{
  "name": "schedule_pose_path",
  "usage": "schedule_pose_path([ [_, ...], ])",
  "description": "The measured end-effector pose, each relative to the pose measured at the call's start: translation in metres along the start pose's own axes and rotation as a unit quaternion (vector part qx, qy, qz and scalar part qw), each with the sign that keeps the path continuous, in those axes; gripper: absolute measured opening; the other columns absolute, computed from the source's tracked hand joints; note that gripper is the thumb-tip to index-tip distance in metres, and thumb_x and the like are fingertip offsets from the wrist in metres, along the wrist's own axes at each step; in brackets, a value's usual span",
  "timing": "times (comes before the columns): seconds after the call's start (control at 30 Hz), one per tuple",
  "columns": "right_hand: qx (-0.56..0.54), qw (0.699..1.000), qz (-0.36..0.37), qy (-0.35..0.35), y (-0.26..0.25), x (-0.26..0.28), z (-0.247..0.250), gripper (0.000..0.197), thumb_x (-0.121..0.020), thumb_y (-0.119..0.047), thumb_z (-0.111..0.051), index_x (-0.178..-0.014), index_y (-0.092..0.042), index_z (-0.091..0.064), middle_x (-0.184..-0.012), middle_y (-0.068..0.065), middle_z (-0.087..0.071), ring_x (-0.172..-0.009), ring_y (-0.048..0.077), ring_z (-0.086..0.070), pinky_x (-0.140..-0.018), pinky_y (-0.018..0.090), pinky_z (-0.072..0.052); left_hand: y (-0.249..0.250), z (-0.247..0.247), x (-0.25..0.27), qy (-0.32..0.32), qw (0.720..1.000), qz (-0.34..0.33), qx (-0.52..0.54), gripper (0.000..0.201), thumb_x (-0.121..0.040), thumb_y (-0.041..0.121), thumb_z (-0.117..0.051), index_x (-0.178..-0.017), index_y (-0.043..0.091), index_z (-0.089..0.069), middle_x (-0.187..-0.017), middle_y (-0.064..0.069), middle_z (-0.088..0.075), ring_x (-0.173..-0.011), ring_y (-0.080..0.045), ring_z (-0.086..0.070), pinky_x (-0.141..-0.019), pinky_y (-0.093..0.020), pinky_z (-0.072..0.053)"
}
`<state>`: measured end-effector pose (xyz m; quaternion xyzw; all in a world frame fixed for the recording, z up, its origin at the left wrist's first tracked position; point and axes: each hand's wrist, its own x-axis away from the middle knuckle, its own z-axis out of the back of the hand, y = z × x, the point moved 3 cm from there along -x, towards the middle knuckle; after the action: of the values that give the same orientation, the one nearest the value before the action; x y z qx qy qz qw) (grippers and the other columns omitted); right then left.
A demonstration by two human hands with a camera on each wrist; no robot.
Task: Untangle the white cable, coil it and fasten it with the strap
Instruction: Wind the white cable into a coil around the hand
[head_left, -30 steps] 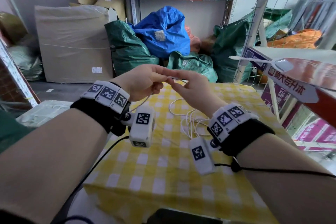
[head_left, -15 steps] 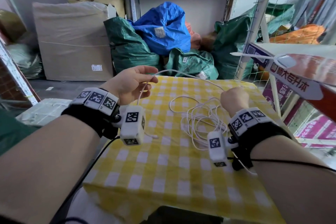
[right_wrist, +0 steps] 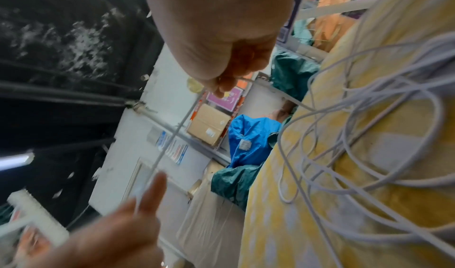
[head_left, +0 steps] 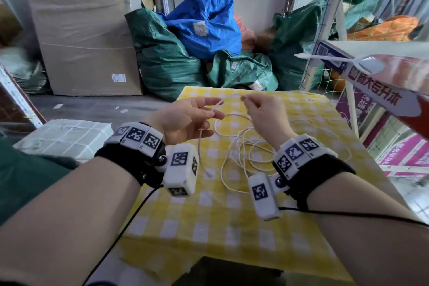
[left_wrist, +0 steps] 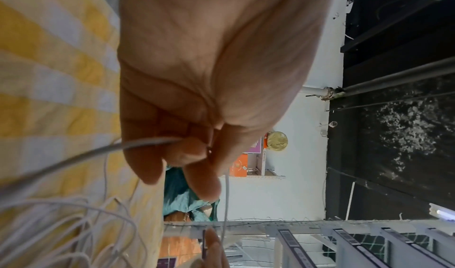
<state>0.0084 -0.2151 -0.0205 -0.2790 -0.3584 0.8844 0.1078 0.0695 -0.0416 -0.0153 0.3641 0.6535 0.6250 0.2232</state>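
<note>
A thin white cable (head_left: 241, 148) lies in loose tangled loops on the yellow checked tablecloth (head_left: 209, 216). Both hands hold a short stretch of it raised above the far part of the table. My left hand (head_left: 185, 115) pinches the cable between thumb and fingers, and one free end hangs down under it past the wrist camera. My right hand (head_left: 260, 109) pinches the same stretch a little to the right. The left wrist view shows the cable (left_wrist: 147, 142) running through curled fingers (left_wrist: 194, 155). In the right wrist view the cable (right_wrist: 172, 136) leaves the fingertips (right_wrist: 221, 89). No strap is visible.
Green sacks (head_left: 162, 58) and a blue sack (head_left: 204, 23) are piled behind the table, beside a large wrapped box (head_left: 86, 42). A red and white carton (head_left: 383, 76) juts in at the right on a wire rack. A white packet (head_left: 65, 137) lies at the left.
The hands were together, then the right hand pulled a length of cable out to the right. Now it has come back next to the left hand, both pinching a short raised stretch.
</note>
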Motion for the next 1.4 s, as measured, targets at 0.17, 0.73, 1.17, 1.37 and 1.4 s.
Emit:
schedule_pose_path([
  [0.17,0.006,0.986,-0.129,0.104,0.034,-0.012,0.015,0.032,-0.097,-0.029,-0.046,-0.083,-0.011,-0.069,-0.065,0.004,-0.060,-0.063,0.021,-0.056,-0.058,0.032,-0.045,-0.019,0.013,-0.003,0.006,0.997,0.041,-0.070,0.025,-0.101,0.017,-0.036,-0.097,0.008,-0.059,-0.054,0.002,-0.052,-0.047,-0.010,-0.046,-0.066,-0.030,-0.049],
  [0.73,-0.137,0.947,-0.279,0.082,0.065,-0.036,-0.025,0.030,-0.082,-0.037,-0.066,-0.076,-0.008,-0.067,-0.053,-0.002,-0.043,-0.051,0.016,-0.037,-0.054,0.030,-0.036,-0.048,0.078,-0.068,-0.009,0.894,-0.083,0.441,0.024,-0.069,0.015,-0.070,-0.093,0.015,-0.072,-0.058,0.004,-0.043,-0.047,-0.008,-0.038,-0.043,-0.018,-0.040],
  [1.17,0.117,0.971,-0.088,-0.190,0.038,-0.051,-0.065,0.027,-0.097,-0.018,-0.046,-0.105,-0.016,-0.071,-0.085,0.004,-0.069,-0.071,0.020,-0.055,-0.052,0.023,-0.036,-0.052,0.053,-0.111,0.046,0.946,-0.100,0.305,0.031,-0.102,0.026,-0.029,-0.110,0.018,-0.058,-0.062,0.001,-0.056,-0.050,-0.008,-0.046,-0.043,-0.016,-0.036],
  [1.37,0.071,0.971,-0.029,-0.226,0.036,-0.050,-0.072,0.017,-0.086,-0.022,-0.060,-0.093,-0.023,-0.076,-0.073,-0.007,-0.066,-0.057,0.002,-0.049,-0.053,0.018,-0.036,-0.060,0.050,-0.123,0.076,0.981,-0.119,0.131,0.031,-0.103,0.016,-0.029,-0.109,0.012,-0.059,-0.067,-0.002,-0.066,-0.066,-0.015,-0.062,-0.059,-0.023,-0.048],
  [1.4,0.051,0.972,-0.028,-0.228,0.036,-0.051,-0.072,0.015,-0.085,-0.021,-0.062,-0.090,-0.022,-0.076,-0.070,-0.007,-0.065,-0.056,0.003,-0.049,-0.053,0.018,-0.038,-0.059,0.048,-0.124,0.070,0.985,-0.115,0.104,0.030,-0.103,0.016,-0.029,-0.110,0.012,-0.058,-0.067,-0.003,-0.064,-0.065,-0.015,-0.063,-0.060,-0.025,-0.051],
])
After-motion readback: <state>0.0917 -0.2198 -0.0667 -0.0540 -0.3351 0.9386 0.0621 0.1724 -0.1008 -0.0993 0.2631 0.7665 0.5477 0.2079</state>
